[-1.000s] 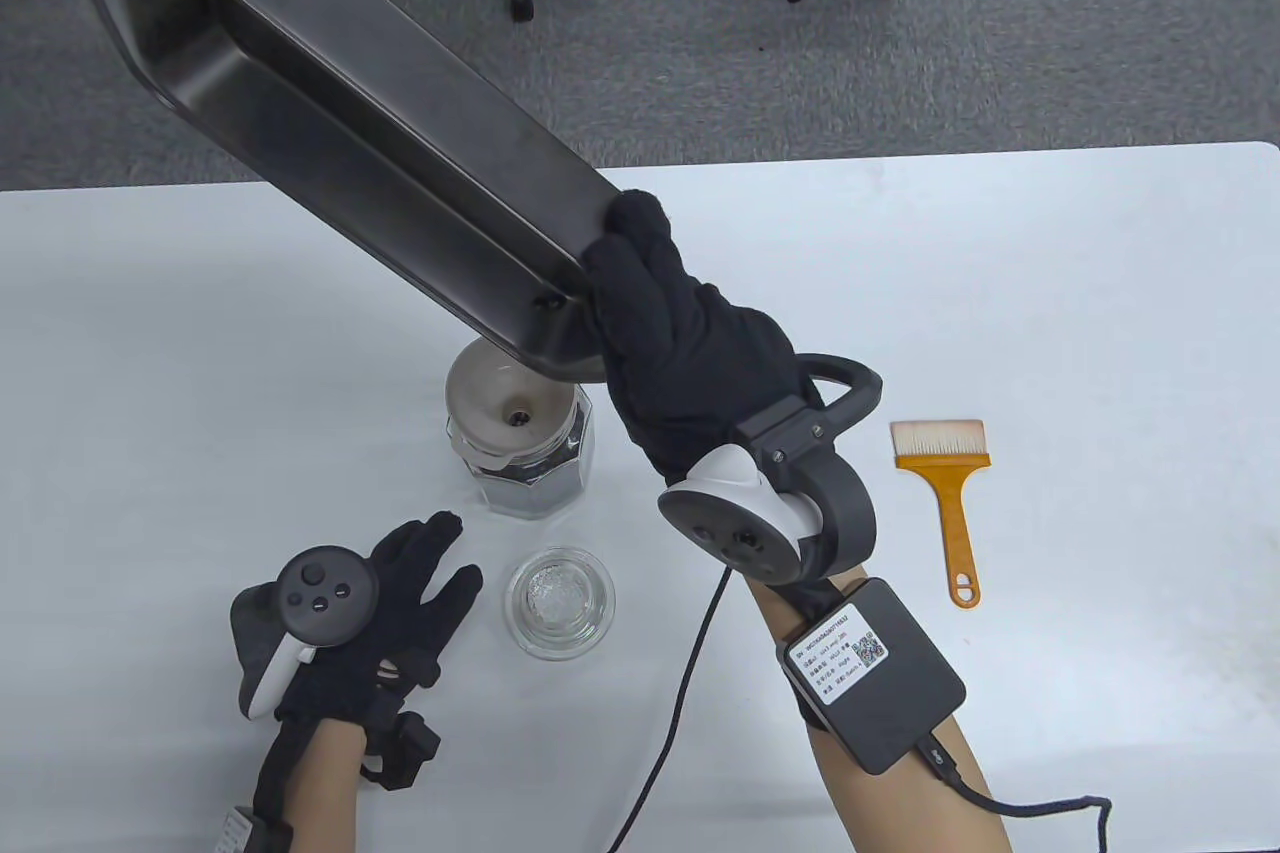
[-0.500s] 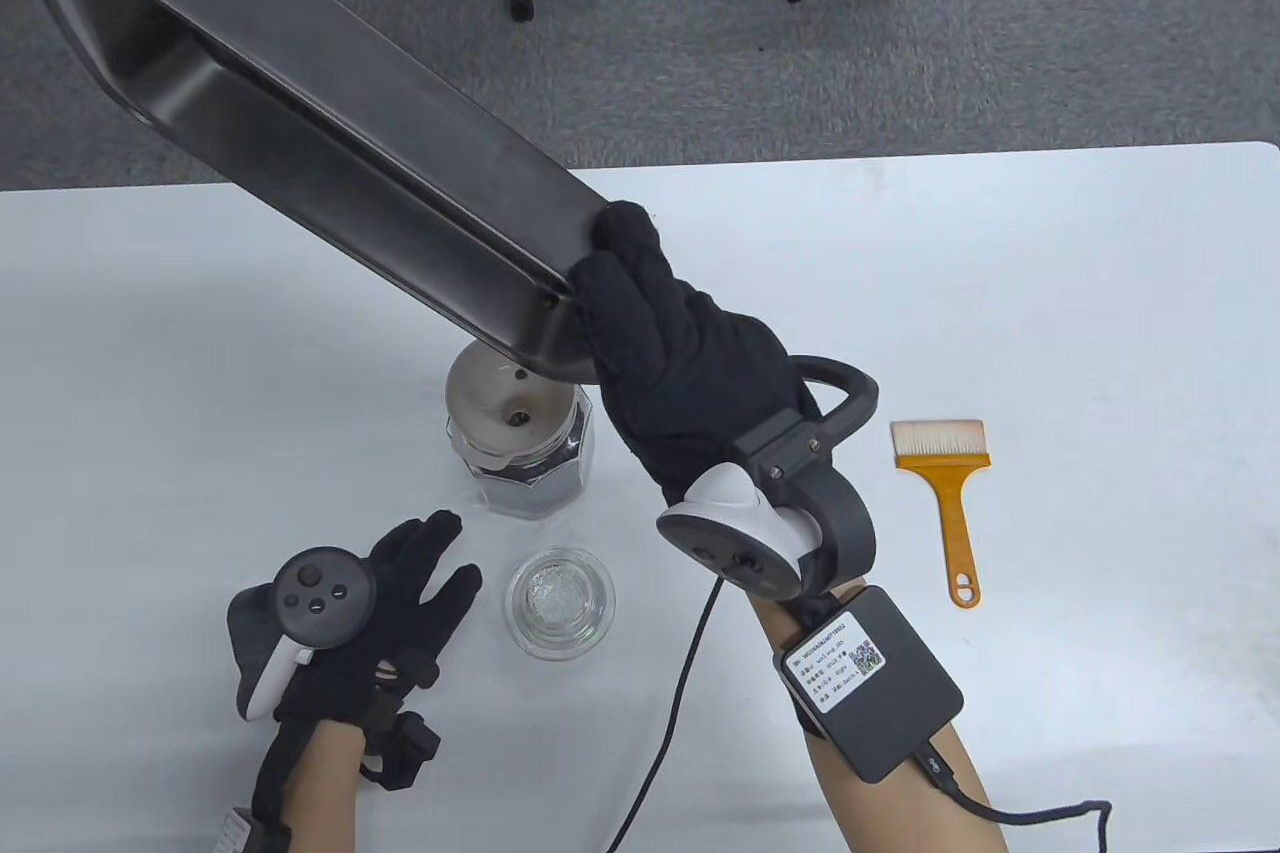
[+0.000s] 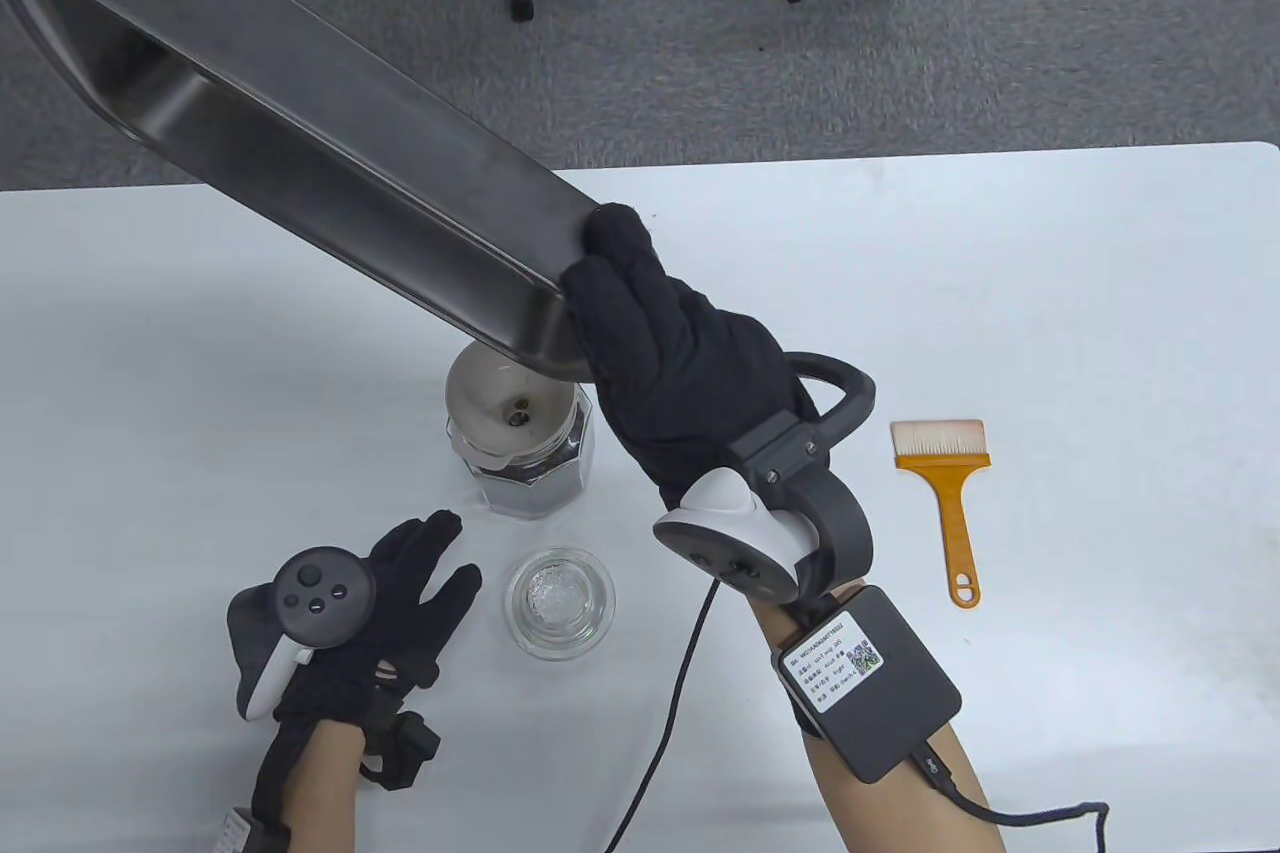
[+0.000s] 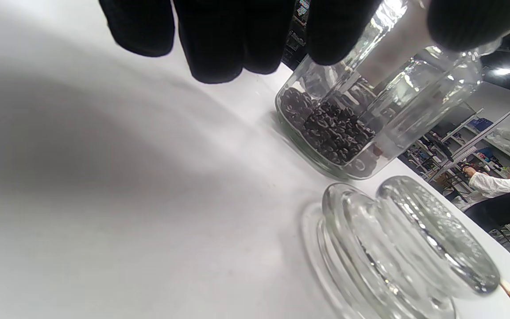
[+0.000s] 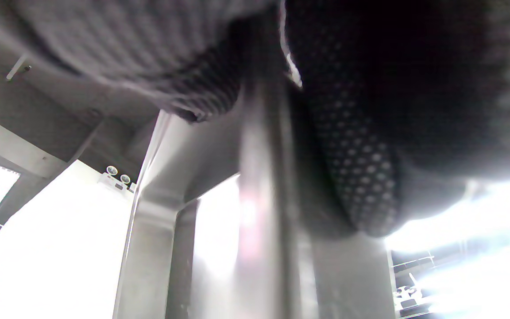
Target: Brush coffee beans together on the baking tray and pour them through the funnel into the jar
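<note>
My right hand [image 3: 640, 333] grips the short edge of the steel baking tray [image 3: 300, 133], which is tilted steeply with its low corner over the funnel [image 3: 500, 393]. The funnel sits in the mouth of the glass jar [image 3: 530, 468], and a bean or two lies at its hole. Coffee beans [image 4: 330, 133] fill the jar's bottom in the left wrist view. My left hand [image 3: 400, 593] lies flat on the table, fingers spread, in front of the jar and holding nothing. In the right wrist view the tray's rim [image 5: 259, 199] runs between my gloved fingers [image 5: 361, 177].
The glass lid [image 3: 558, 601] lies on the table just right of my left hand. An orange-handled brush [image 3: 950, 493] lies to the right of my right arm. A cable [image 3: 670, 723] trails from my right wrist across the table. The far table edge runs behind the tray.
The tray's raised far end has swung left and slightly lower, and my right hand has shifted a little left with it. My left hand has stayed put.
</note>
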A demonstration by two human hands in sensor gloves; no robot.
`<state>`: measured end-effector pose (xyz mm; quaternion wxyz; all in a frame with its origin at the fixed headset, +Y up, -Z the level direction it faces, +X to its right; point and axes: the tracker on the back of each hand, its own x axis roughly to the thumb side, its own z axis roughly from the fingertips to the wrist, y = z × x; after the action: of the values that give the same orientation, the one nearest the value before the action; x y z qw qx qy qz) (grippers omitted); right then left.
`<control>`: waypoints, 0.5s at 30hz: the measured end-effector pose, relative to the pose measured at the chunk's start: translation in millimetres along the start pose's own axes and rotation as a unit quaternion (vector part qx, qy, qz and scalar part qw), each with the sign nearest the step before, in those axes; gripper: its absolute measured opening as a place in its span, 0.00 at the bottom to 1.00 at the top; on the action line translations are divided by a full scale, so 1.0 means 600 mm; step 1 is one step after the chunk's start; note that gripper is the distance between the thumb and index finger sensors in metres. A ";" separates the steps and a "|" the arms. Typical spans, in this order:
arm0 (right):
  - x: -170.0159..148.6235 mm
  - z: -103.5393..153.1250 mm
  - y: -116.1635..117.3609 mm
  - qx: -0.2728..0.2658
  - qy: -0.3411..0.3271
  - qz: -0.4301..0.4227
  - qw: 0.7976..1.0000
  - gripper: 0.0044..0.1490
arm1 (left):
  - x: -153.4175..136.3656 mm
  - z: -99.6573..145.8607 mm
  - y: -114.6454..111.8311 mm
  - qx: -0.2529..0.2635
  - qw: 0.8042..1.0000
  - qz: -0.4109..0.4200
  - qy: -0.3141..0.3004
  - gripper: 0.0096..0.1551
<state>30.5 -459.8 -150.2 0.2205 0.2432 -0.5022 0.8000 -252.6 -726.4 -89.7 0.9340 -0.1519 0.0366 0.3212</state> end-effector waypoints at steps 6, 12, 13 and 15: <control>-0.002 0.000 -0.002 -0.001 0.000 0.001 1.000 0.22 | 0.000 -0.001 0.000 -0.001 1.000 -0.001 0.000 0.43; 0.001 0.000 -0.006 -0.005 -0.004 -0.002 1.000 0.22 | 0.000 -0.001 0.000 -0.001 1.000 0.000 0.001 0.43; 0.001 0.000 -0.007 -0.007 -0.002 -0.004 1.000 0.22 | 0.000 -0.001 0.000 -0.001 1.000 0.000 0.001 0.43; 0.000 -0.002 -0.007 -0.007 0.009 -0.011 1.000 0.21 | 0.000 -0.001 0.000 0.000 1.000 0.000 0.000 0.43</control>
<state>33.1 -457.2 -147.6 0.2358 0.2403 -0.5027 0.7962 -252.9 -726.6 -90.2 0.9338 -0.1523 0.0369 0.3215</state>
